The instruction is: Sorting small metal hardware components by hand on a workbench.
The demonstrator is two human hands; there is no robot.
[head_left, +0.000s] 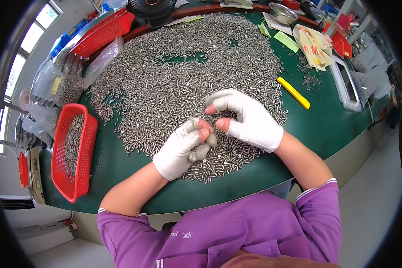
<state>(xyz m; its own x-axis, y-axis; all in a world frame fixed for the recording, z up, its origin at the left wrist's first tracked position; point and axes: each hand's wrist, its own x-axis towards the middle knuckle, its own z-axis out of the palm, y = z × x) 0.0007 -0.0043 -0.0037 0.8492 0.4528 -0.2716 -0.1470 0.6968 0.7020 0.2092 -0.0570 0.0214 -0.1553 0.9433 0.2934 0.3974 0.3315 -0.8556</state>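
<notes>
Our R hand (252, 118) has thumb & forefinger apart; our L hand's (178, 147) fingertips sit close, can't tell if pinching anything. Metal pins (165, 100) lie heaped beneath both, on the table (317, 120). We'd best use light fingertips, low over 'em.

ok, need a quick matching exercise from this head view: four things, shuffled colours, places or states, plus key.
Column 1
1. Tabletop
2. Small metal parts
3. Yellow bar-shaped object
4. Right hand

Column 2
A. Lying just right of the main heap
B. In a white glove, thumb tip bare
C. Dark green
D. Silver-grey, spread in a broad heap

Pairs: 1-C, 2-D, 3-A, 4-B
</notes>
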